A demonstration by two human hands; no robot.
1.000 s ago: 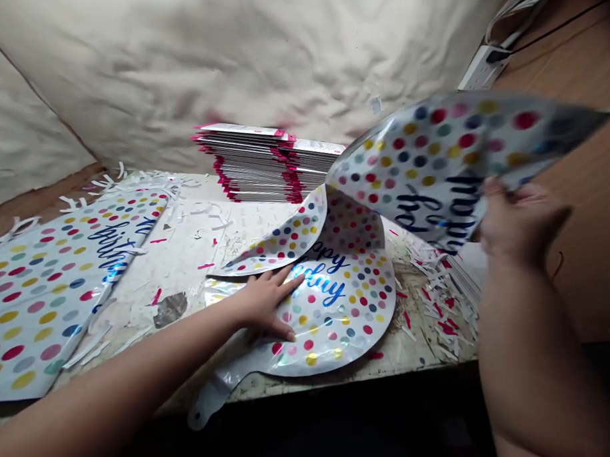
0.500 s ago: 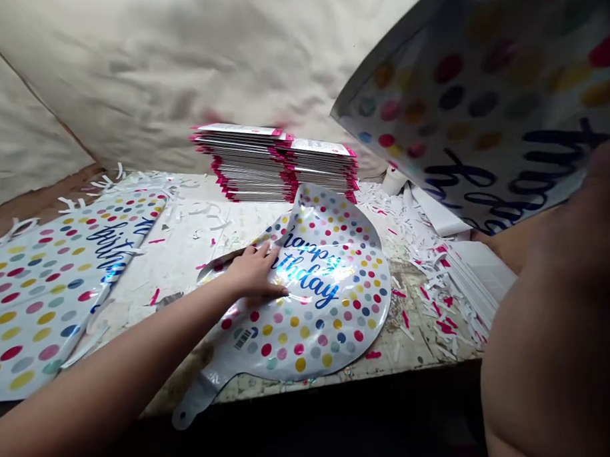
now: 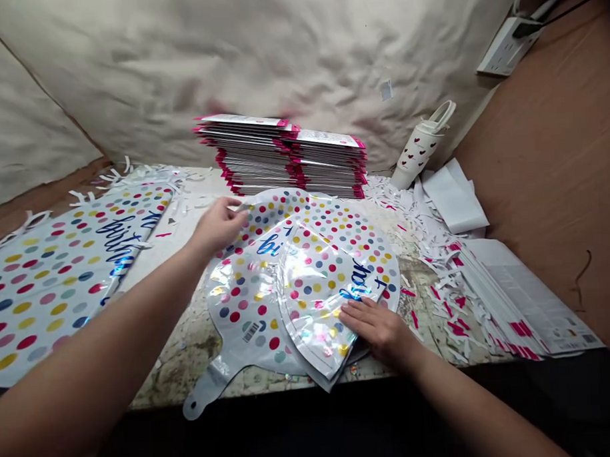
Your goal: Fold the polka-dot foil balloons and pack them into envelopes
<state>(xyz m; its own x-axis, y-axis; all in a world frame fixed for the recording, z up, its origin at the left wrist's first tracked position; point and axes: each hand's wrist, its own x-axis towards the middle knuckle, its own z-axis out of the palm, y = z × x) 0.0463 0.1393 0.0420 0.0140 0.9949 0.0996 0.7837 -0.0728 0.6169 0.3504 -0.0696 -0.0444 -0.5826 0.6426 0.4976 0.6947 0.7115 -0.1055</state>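
Observation:
A flat foil balloon (image 3: 227, 284) with coloured dots, blue lettering and a white neck lies on the worktable, its neck over the front edge. At its upper left edge, my left hand (image 3: 219, 225) is closed, seemingly pinching the foil. A folded dotted foil balloon (image 3: 312, 288), shaped like a wedge, rests on top of the flat one. Across the folded balloon's lower right edge lies my right hand (image 3: 381, 329), fingers stretched out and pressing on it.
On the left lies another pile of dotted balloons (image 3: 51, 284). Two stacks of pink-edged packets (image 3: 287, 159) stand at the back. To the right are a tumbler with hearts (image 3: 419, 148), paper shreds (image 3: 452, 310), a row of flat packets (image 3: 532, 300) and a wall socket strip (image 3: 509, 45).
My right hand has come down from the upper right, and the folded balloon now lies on the flat one. My left hand has moved from its middle to its upper left edge.

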